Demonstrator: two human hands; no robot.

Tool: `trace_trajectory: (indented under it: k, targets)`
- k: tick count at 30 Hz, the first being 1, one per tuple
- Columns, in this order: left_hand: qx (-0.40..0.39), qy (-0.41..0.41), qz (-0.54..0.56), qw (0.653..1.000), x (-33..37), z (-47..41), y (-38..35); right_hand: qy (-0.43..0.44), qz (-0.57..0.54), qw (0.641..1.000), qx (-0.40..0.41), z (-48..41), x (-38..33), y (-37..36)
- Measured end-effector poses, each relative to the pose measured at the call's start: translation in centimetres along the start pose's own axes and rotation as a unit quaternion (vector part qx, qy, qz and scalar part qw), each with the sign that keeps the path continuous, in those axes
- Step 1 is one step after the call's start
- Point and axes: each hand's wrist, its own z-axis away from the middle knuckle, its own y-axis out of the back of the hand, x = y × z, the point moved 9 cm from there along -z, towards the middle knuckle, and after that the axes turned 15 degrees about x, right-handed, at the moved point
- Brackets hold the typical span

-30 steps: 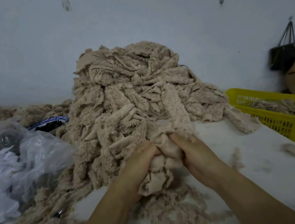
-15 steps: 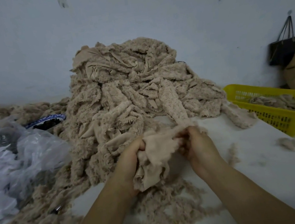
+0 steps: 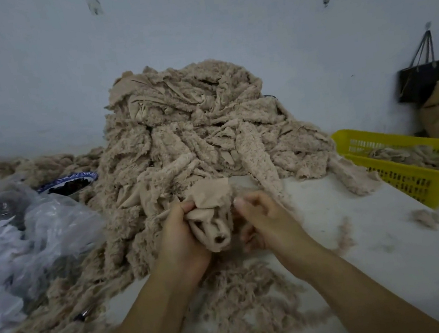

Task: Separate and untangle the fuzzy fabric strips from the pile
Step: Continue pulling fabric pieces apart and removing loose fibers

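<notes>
Strips lie heaped in one pile (image 3: 193,130) at the middle of the table (image 3: 394,254). One strip (image 3: 215,223) is held at the pile's near foot, bunched into a wad with its smooth backing outward.

Grip state:
- The left hand (image 3: 180,236) grips the wad, with thumb and fingers curled round its left side.
- The right hand (image 3: 265,216) has its fingers curled in at the wad's right edge. As far as blur lets us judge, they pinch the fuzzy margin.

Handling, as we judge it:
- The strips look light, soft and limp. They will not hold a shape and should drape and stretch under a pull.
- The pile side is fuzzy and likely to cling to neighbouring strips. It also sheds, since loose fluff (image 3: 230,291) lies nearer to us than the pile.
- We take hold at a free end or on the smooth backing, not on the nap. We draw along the strip's length and steady the tangle with the other hand. A sharp pull may drag the pile over.

Count:
- Hands: two.
- Strips in hand: one.
- Piles: one. Its strips are too tangled to count.
- Baskets: one yellow basket (image 3: 410,167), right of the pile, holding a few strips.
- Plastic bags: at least one plastic bag (image 3: 39,234), left of the pile.
- Bowls: one bowl (image 3: 73,181), left of the pile.
</notes>
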Motion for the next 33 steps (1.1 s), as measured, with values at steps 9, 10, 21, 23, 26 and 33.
trace_trajectory:
  k: [9, 10, 21, 23, 26, 33]
  targets:
    - [-0.064, -0.076, -0.148, 0.984, -1.3, 0.7, -1.7, 0.033, 0.033, 0.996, 0.073, -1.0, -1.2, 1.8]
    - [-0.065, -0.089, -0.158, 0.981, -1.2, 0.5, -1.7, 0.021, -0.122, 0.986, 0.108, -1.5, -2.2, 3.5]
    - [0.028, -0.135, -0.318, 0.938, -2.6, -1.2, 0.8, 0.121, 0.531, 0.839, 0.015, -2.7, 2.6, 2.7]
    - [0.015, -0.136, -0.324, 0.936, -2.5, -1.1, 0.6, 0.129, 0.492, 0.860, 0.027, -2.5, 1.9, 2.6]
    - [-0.051, -0.147, -0.364, 0.918, -2.5, 0.0, -0.6, 0.015, 0.138, 0.988, 0.065, -1.9, 0.9, 3.4]
    - [-0.097, -0.208, -0.411, 0.882, -2.5, 0.5, -1.3, -0.030, 0.013, 0.998, 0.051, -1.3, 0.7, 2.8]
